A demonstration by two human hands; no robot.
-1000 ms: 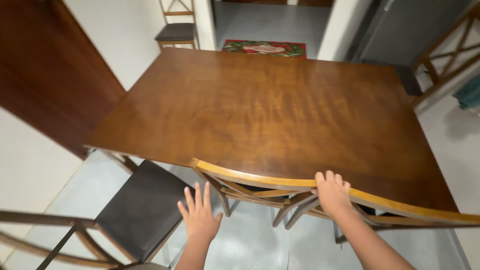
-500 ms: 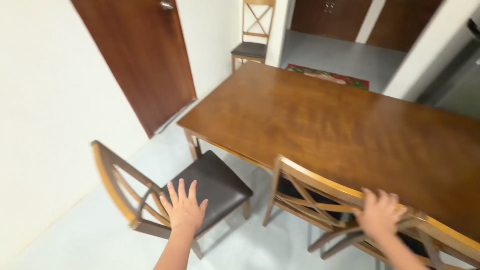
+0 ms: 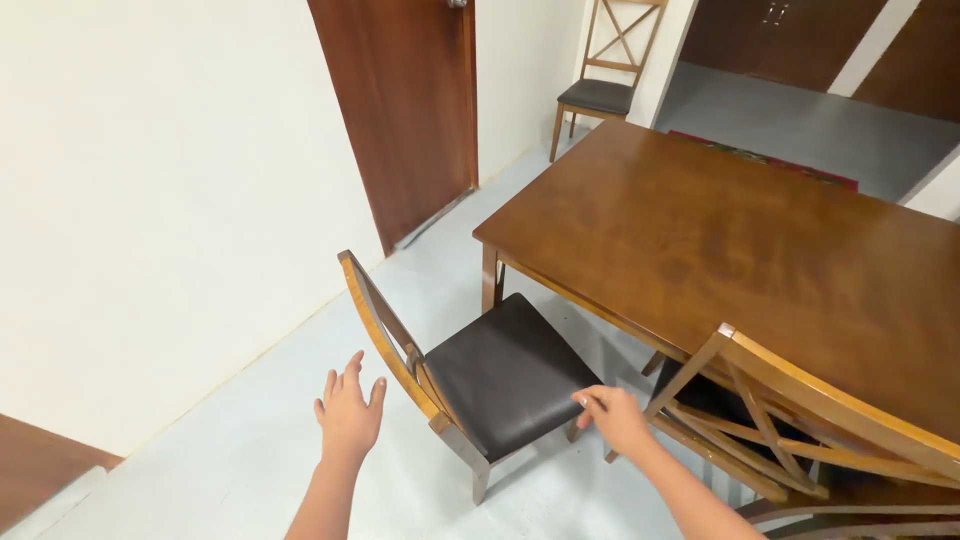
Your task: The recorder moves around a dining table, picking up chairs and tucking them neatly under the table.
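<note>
At the bench [image 3: 720, 230] corner, the near chair [image 3: 480, 375] stands pulled out and angled away, seat fully clear of the bench; we judge it not yet tucked in. Our left hand [image 3: 348, 415] hovers just behind its backrest, fingers spread, holding nothing. Right hand [image 3: 615, 418] sits beside the seat's front edge, fingers loosely curled, empty. Second chair [image 3: 800, 420] is tucked in.

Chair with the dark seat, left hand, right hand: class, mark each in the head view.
Chair with the dark seat [image 3: 505, 375], head view, middle of the seat pad.
Left hand [image 3: 349, 412], head view, back of the hand.
Right hand [image 3: 615, 418], head view, back of the hand.
</note>
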